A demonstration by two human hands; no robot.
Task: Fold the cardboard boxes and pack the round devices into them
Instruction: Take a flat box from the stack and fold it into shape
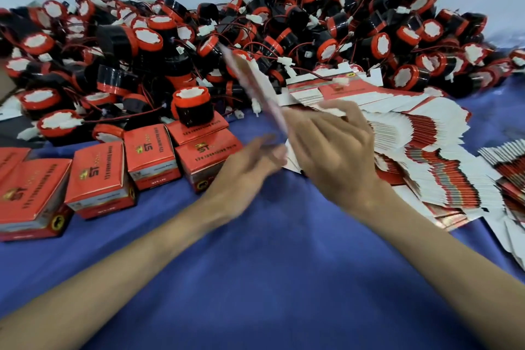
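Note:
My right hand (332,148) grips a flat, unfolded red and white cardboard box (252,85), held on edge and blurred by motion, above the blue cloth. My left hand (250,162) reaches toward its lower end with fingers stretched out, also blurred; whether it touches the card I cannot tell. A fanned stack of flat boxes (412,145) lies right of my hands. A large heap of round black and red devices (284,28) with wires fills the back. One round device (193,108) stands on a closed red box (199,129).
Several closed red boxes (98,179) stand in a row at the left on the blue cloth (270,264). A second pile of flat boxes (508,167) lies at the far right edge. A pale wall rises behind the heap.

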